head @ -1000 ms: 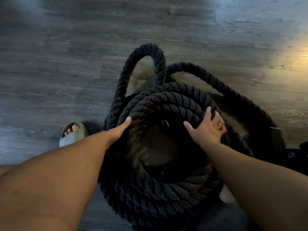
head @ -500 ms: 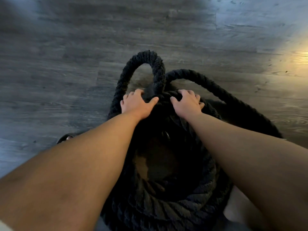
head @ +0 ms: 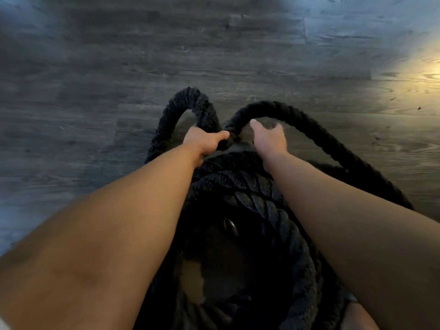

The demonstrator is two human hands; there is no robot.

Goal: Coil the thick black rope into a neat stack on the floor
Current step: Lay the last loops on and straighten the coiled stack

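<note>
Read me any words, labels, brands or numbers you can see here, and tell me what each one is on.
None can be read. No text shows on the thick black rope or the grey wood-look floor. The small shiny dark piece inside the coil is too dim to show any marking.

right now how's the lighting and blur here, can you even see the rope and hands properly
Head view: dim overall, with a warm glare on the floor at the right edge. Head view: the rope is nearly black at the coil's centre, strands lost. Head view: the right hand is motion-blurred, fingers smeared; the left hand, gripping the rope, is sharper.
</note>
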